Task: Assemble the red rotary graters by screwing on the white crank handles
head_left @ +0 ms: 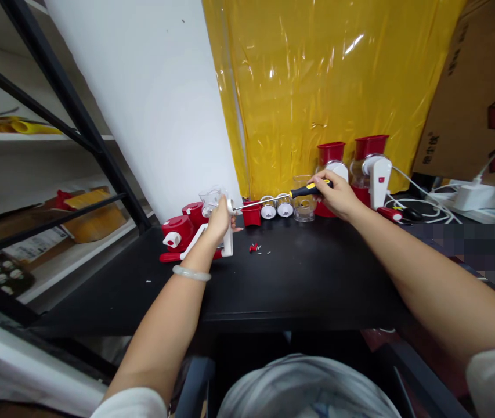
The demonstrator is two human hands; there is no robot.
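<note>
My left hand (218, 223) is closed round a white and clear plastic grinder part (228, 229) standing on the black table (299, 278). My right hand (334, 191) grips the yellow and black handle of a screwdriver (282, 196); its metal shaft points left, with the tip at the top of the part in my left hand. Small screws and a red bit (256, 248) lie loose on the table just right of that part.
Red and white grinder bodies (180, 232) lie at the left. Drum inserts (275, 207), a clear cup (303, 206) and two assembled red grinders (369, 168) stand along the yellow sheet. White cables and a power strip (469, 200) lie right. Metal shelving (55, 191) stands left.
</note>
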